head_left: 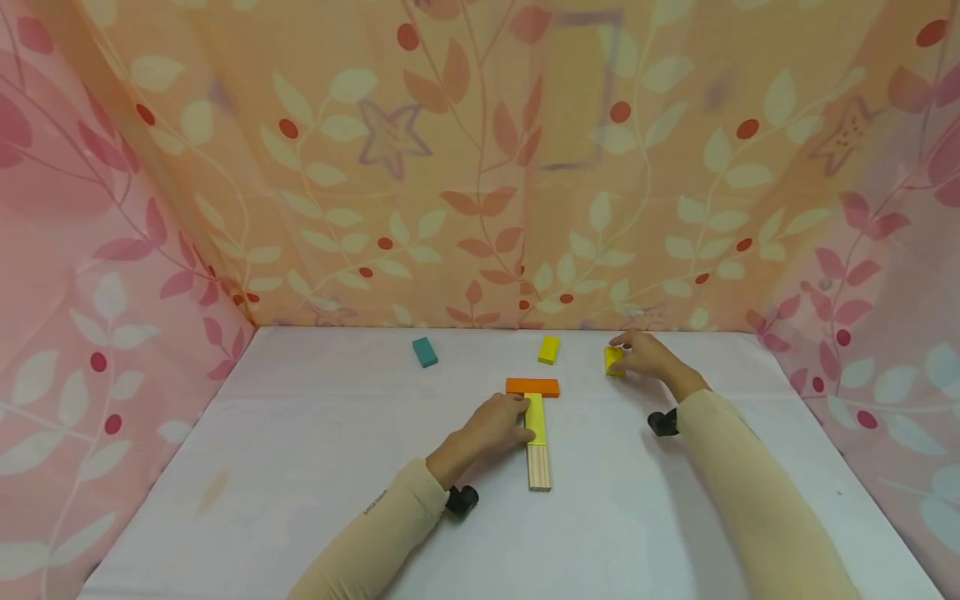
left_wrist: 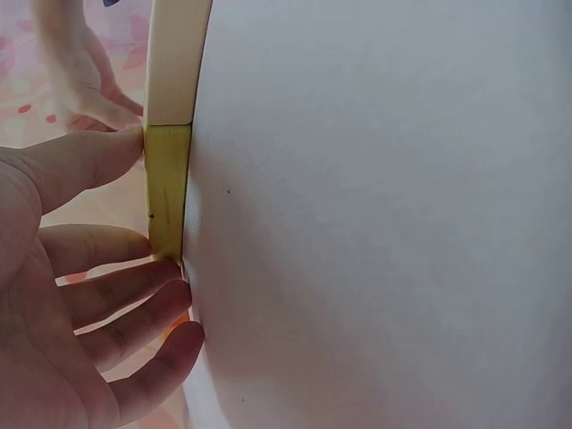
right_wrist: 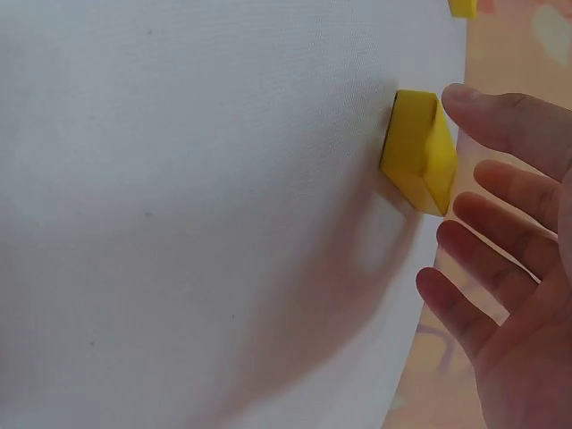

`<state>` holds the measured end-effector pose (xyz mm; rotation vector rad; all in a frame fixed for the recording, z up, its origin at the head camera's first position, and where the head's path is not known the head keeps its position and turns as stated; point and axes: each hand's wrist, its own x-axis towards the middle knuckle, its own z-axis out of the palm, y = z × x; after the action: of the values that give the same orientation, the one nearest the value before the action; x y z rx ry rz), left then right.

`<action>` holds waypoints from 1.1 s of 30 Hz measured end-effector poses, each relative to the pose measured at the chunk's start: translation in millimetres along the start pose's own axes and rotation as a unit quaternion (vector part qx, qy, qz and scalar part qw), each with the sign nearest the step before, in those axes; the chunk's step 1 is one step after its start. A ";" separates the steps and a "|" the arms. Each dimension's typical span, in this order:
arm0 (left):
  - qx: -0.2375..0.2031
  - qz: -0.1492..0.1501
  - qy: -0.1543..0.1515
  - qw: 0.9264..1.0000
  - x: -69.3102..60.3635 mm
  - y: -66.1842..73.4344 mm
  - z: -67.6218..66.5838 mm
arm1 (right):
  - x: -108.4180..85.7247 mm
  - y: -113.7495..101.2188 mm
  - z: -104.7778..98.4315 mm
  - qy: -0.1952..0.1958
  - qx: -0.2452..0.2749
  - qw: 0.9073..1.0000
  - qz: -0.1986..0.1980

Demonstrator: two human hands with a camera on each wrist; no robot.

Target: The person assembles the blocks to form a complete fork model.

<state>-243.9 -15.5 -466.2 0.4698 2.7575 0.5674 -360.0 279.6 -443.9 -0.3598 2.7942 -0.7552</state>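
On the white table, my left hand (head_left: 491, 429) pinches a yellow block (head_left: 535, 421) lengthwise, thumb at the near end and index finger toward the far end. This block lies in line with a plain wooden block (head_left: 539, 468), end to end. An orange block (head_left: 532, 387) lies crosswise at the far end of that row. My right hand (head_left: 649, 353) is beside another yellow block (head_left: 613, 362) at the back right. In the right wrist view its fingers are spread, with the thumb close to the yellow block (right_wrist: 416, 147); whether they touch is hard to tell.
A teal block (head_left: 424, 352) lies toward the back left, and one more yellow block (head_left: 549, 350) lies behind the orange one. Patterned cloth (head_left: 480, 208) hangs along the table's back edge and both sides. Each wrist bears a small black camera (head_left: 462, 500).
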 end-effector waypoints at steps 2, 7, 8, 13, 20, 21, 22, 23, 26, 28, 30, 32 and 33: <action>0.000 0.002 0.001 1.000 0.1 -0.3 0.1 | 2.2 1.1 1.8 -0.001 0.003 1.000 0.004; 0.005 0.012 0.004 1.000 0.0 -0.3 0.1 | 5.4 3.4 4.6 -0.010 -0.001 1.000 0.017; 0.006 0.012 0.004 1.000 -0.1 -0.3 -0.1 | 5.7 4.0 5.3 -0.011 -0.004 1.000 0.018; 0.005 0.010 0.002 1.000 -1.0 0.1 -1.3 | 6.2 6.0 7.5 -0.006 -0.006 1.000 0.021; 0.003 0.011 0.003 1.000 -2.2 0.4 -2.9 | 4.6 5.6 8.9 0.014 -0.010 1.000 0.011; 0.003 0.012 0.003 1.000 -2.1 0.3 -2.9 | 4.4 5.4 9.3 0.016 -0.012 1.000 0.008; 0.004 0.012 0.004 1.000 -2.1 0.3 -2.8 | 4.1 5.4 9.5 0.017 -0.014 1.000 0.006; 0.004 0.013 0.005 1.000 -2.0 0.2 -2.7 | 3.9 5.3 9.9 0.017 -0.016 1.000 0.005; 0.003 0.012 0.005 1.000 -1.7 -0.2 -1.8 | 3.9 5.4 11.1 0.016 -0.016 1.000 0.008; 0.004 0.011 0.005 1.000 -2.1 -0.1 -1.6 | 4.4 5.5 11.4 0.013 -0.016 1.000 0.010; 0.001 0.010 0.005 1.000 -2.0 -0.3 -1.4 | 4.7 5.3 11.4 0.012 -0.016 1.000 0.009; 0.000 0.010 0.005 1.000 -2.1 0.0 -1.8 | 4.7 5.5 11.1 0.013 -0.021 1.000 0.006; 0.000 0.010 0.005 1.000 -2.3 0.2 -2.0 | 4.7 5.5 10.7 0.013 -0.023 1.000 0.004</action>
<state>-242.5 -16.8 -463.9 0.4965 2.7646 0.5772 -362.4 277.8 -456.4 -0.3482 2.8392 -0.6991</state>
